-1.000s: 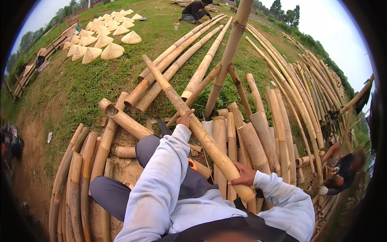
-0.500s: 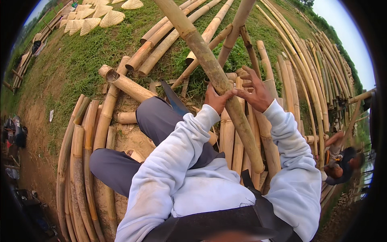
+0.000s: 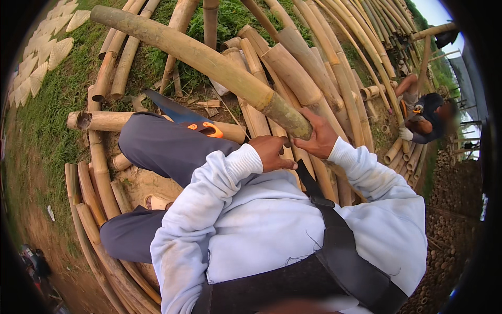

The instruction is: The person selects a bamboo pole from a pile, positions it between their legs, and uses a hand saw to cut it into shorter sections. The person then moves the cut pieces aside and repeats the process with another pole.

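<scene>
A long bamboo pole (image 3: 209, 60) slants from the far left down to my chest, its near end greenish and mottled. My right hand (image 3: 320, 135) wraps around that near end, thumb toward my left hand. Just left of the pole's end is my left hand (image 3: 273, 153), its fingers bent and its thumb apart from them, with no object visible in it. A handsaw with an orange handle (image 3: 213, 130) and dark blade lies beside my raised knee, partly hidden by the trouser leg.
Cut bamboo lengths (image 3: 295, 73) lie under and beyond the pole. More bamboo poles (image 3: 97, 201) lie at left, near my foot. A person (image 3: 431, 118) in dark clothing with a white glove crouches at right. Cone-shaped woven pieces (image 3: 42, 57) cover the grass at far left.
The pole has swung leftward at its far end, and its near end now sits in my right hand. My left hand has come off the pole and dropped lower. The saw's orange handle has come into view.
</scene>
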Action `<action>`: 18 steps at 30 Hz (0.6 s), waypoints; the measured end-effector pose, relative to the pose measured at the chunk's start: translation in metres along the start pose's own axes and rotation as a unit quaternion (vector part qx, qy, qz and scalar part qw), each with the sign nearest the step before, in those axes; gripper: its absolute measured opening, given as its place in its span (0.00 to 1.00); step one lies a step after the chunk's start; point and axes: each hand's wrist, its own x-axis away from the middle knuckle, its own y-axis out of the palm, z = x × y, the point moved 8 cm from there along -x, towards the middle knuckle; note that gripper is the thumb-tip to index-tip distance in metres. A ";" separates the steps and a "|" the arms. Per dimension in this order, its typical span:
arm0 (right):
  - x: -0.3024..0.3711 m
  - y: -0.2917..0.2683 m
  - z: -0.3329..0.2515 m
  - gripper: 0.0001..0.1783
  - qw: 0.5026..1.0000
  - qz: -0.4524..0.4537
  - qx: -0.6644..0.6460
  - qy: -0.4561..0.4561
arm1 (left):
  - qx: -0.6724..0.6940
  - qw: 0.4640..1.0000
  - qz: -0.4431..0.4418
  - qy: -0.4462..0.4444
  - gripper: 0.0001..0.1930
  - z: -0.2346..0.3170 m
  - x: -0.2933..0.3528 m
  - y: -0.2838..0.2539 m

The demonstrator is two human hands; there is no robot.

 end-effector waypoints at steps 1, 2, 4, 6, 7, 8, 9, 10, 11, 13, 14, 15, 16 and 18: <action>0.025 -0.004 0.011 0.37 1.000 0.022 0.020 -0.009 | 0.018 0.999 -0.021 -0.018 0.38 -0.003 0.003 -0.001; 0.052 -0.006 0.025 0.38 0.998 0.041 0.044 0.010 | 0.015 1.000 -0.008 -0.007 0.37 -0.001 0.005 -0.007; 0.092 -0.018 0.060 0.39 0.992 0.078 0.079 0.067 | 0.009 1.000 0.012 0.013 0.36 0.005 0.011 -0.020; 0.131 -0.030 0.095 0.39 0.978 0.118 0.094 0.142 | 0.035 0.998 0.025 0.048 0.33 0.011 0.016 -0.034; 0.147 -0.039 0.108 0.40 0.971 0.143 0.118 0.150 | 0.040 0.998 0.028 0.047 0.32 0.012 0.018 -0.041; 0.160 -0.049 0.120 0.40 0.964 0.169 0.141 0.153 | 0.035 0.997 0.040 0.051 0.31 0.013 0.020 -0.049; 0.169 -0.060 0.131 0.41 0.955 0.194 0.164 0.152 | 0.029 0.997 0.056 0.055 0.31 0.013 0.023 -0.059; 0.177 -0.068 0.147 0.41 0.944 0.208 0.181 0.179 | 0.022 0.995 0.075 0.058 0.30 0.014 0.026 -0.070; 0.183 -0.076 0.162 0.41 0.932 0.221 0.198 0.206 | 0.018 0.995 0.086 0.042 0.29 0.011 0.028 -0.079; 0.188 -0.092 0.186 0.44 0.904 0.254 0.259 0.228 | 0.031 0.994 0.103 0.025 0.29 0.006 0.034 -0.096; 0.187 -0.096 0.198 0.44 0.906 0.261 0.244 0.226 | 0.037 0.992 0.118 0.019 0.28 0.004 0.039 -0.107; 0.183 -0.100 0.211 0.44 0.904 0.269 0.230 0.240 | 0.022 0.990 0.135 0.016 0.27 0.002 0.045 -0.117; 0.179 -0.103 0.224 0.45 0.903 0.275 0.217 0.249 | 0.024 0.989 0.149 0.006 0.28 -0.002 0.051 -0.127; 0.166 -0.105 0.248 0.46 0.902 0.265 0.201 0.276 | 0.043 0.982 0.183 -0.002 0.30 -0.011 0.068 -0.149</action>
